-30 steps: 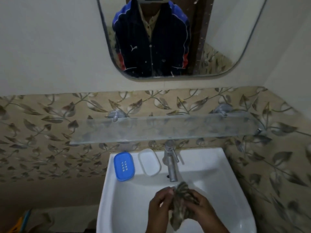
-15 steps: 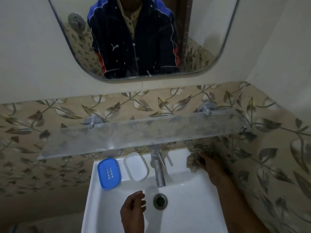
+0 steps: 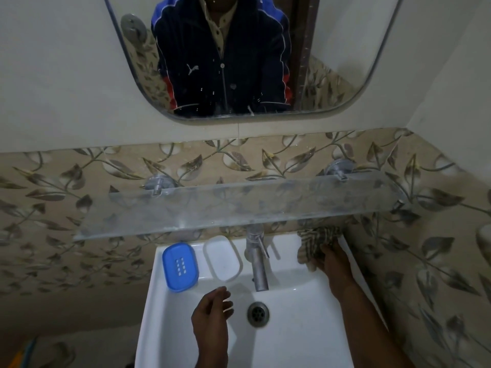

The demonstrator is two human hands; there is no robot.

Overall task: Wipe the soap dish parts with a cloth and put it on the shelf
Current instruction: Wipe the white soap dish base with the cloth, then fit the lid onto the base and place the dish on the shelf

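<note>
The right hand [image 3: 332, 261] now presses the striped cloth [image 3: 314, 243] on the sink [image 3: 292, 335] rim at 2 o'clock, fingers curled into it; a second ago both hands wrung it over the basin. The left hand [image 3: 212, 312] hovers empty, fingers loosely spread, near the drain [image 3: 258, 313]. At 10 o'clock lie the blue perforated tray [image 3: 180, 266] and the white dish base [image 3: 223, 258], side by side, unmoved, under the glass shelf [image 3: 239, 205].

Shelf [image 3: 239, 205] hides the cloth's [image 3: 316, 240] top edge.
</note>
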